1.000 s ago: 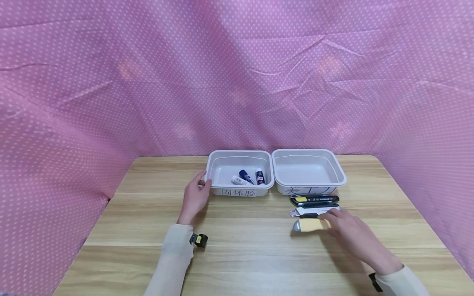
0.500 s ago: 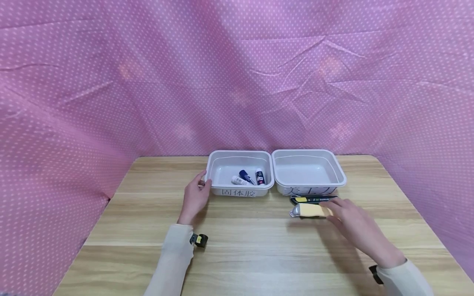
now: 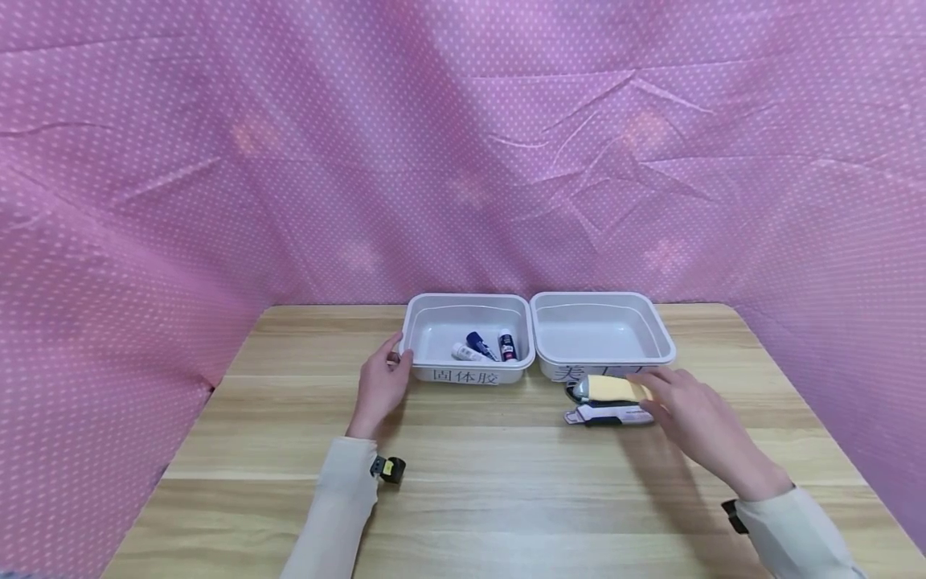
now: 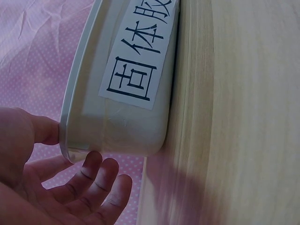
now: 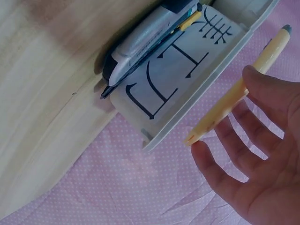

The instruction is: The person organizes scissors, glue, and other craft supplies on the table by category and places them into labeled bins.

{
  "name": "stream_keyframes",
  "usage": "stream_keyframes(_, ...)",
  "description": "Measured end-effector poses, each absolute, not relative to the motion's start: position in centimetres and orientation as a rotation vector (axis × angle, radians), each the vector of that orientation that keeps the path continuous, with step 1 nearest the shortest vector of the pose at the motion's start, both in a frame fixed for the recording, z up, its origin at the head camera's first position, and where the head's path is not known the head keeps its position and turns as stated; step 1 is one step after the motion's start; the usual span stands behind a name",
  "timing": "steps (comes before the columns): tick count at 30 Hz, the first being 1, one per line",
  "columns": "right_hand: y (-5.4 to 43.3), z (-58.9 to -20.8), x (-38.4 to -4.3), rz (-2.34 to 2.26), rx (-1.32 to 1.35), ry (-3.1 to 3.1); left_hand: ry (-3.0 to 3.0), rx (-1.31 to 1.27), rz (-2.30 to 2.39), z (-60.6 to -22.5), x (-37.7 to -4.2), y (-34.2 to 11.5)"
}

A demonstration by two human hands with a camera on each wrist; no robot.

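My right hand [image 3: 698,430] pinches a pale yellow utility knife [image 3: 610,389] with a grey end. In the right wrist view, thumb and fingertips hold the knife [image 5: 225,105] raised beside the right box. A white-and-black utility knife [image 3: 611,415] lies on the table below it. Mostly hidden behind is a black-and-yellow utility knife [image 5: 190,21]. My left hand [image 3: 381,392] holds the front left corner of the left grey plastic box [image 4: 136,131] between thumb and index finger; the other fingers hang loosely. Several glue sticks [image 3: 482,346] lie in that box.
A second grey plastic box [image 3: 596,359] stands against the left one, with a Chinese label on its front. Both boxes sit at the back of the wooden table [image 3: 492,482]. Pink dotted cloth [image 3: 463,145] hangs behind and at the sides.
My right hand has lifted the yellow utility knife and carried it away from me, over the white one, toward the right box. My left hand has stayed in place.
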State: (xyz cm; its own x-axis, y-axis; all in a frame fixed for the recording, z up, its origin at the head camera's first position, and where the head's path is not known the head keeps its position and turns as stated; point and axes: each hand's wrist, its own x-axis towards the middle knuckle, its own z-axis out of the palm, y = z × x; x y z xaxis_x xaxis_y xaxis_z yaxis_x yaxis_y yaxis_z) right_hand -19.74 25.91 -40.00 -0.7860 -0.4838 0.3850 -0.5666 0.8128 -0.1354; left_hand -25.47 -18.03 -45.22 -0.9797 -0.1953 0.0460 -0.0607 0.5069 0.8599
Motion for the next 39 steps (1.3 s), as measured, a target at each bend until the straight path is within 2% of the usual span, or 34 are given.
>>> stream_keyframes(25, 24.6, -38.4, -25.4, 0.416, 0.798, -2.632, -2.621, 0.246, -1.488, -44.8, -25.3, -18.2)
stream_keyframes(39, 24.1, -37.4, -27.4, 0.354, 0.77, -2.756, -2.612, 0.234, -1.491, -44.9, -25.3, -18.1)
